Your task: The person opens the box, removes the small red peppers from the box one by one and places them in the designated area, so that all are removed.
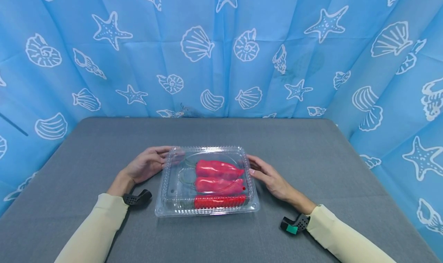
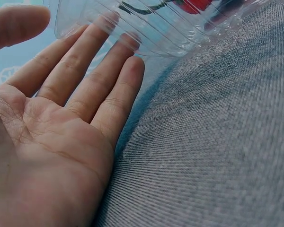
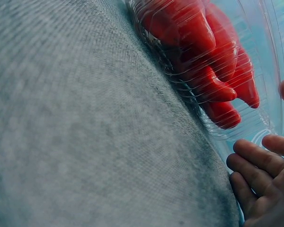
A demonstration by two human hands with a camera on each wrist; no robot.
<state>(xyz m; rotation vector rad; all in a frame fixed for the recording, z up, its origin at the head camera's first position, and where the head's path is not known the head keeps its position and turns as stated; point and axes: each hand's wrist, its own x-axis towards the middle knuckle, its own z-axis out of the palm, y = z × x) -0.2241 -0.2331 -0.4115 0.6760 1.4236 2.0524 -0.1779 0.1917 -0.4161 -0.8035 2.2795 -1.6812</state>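
The left hand (image 1: 147,166) lies by the far left corner of the clear container (image 1: 169,205), fingers loosely extended, two tips showing through its plastic. The right hand (image 1: 271,178), also relaxed and unclenched, is at the container's right side. Neither hand grasps anything; whether the fingertips press the walls, I can't tell. To steady or lift it well, I'd meet both sides evenly, low near the rim, with gentle pressure, since such thin plastic would probably buckle. Keeping it level should stop the red peppers (image 1: 219,185) inside from sliding; they sit right of its middle, so that side is probably heavier. Beneath the container is the grey counter (image 1: 207,240); beyond it hangs a blue seashell curtain (image 1: 225,78).
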